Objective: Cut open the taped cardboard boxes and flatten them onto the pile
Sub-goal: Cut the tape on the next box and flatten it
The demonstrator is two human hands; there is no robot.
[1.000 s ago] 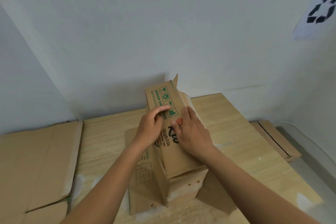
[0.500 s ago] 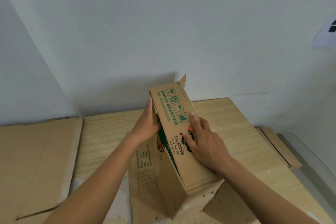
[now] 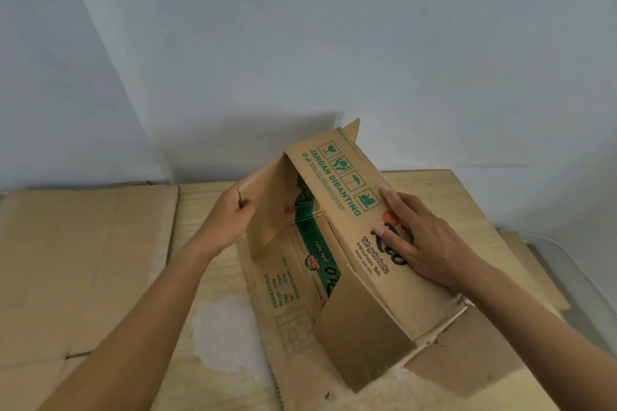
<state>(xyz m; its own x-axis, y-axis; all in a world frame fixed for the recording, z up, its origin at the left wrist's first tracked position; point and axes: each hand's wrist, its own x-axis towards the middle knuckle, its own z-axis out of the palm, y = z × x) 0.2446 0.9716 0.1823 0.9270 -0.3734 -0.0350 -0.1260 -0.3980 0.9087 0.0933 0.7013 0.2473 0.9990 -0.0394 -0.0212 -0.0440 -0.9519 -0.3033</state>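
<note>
Under right hand (image 3: 425, 240), spread flat: half-collapsed box panel (image 3: 334, 183). In left hand (image 3: 233, 215), pinched: side flap (image 3: 268, 210). Risk of springing back upright if pressure eased early.

Both forearms rise from the lower corners toward frame centre; left hand (image 3: 231, 216) is curled, gripping a flap of the box (image 3: 334, 183); right hand (image 3: 430, 240) lies flat on it, just right of centre — fingers straight, spread.

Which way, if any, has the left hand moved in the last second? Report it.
Yes. The left hand moved left, off the box's printed panel toward the flattened cardboard lying at left, and now grips a plain flap.
</note>
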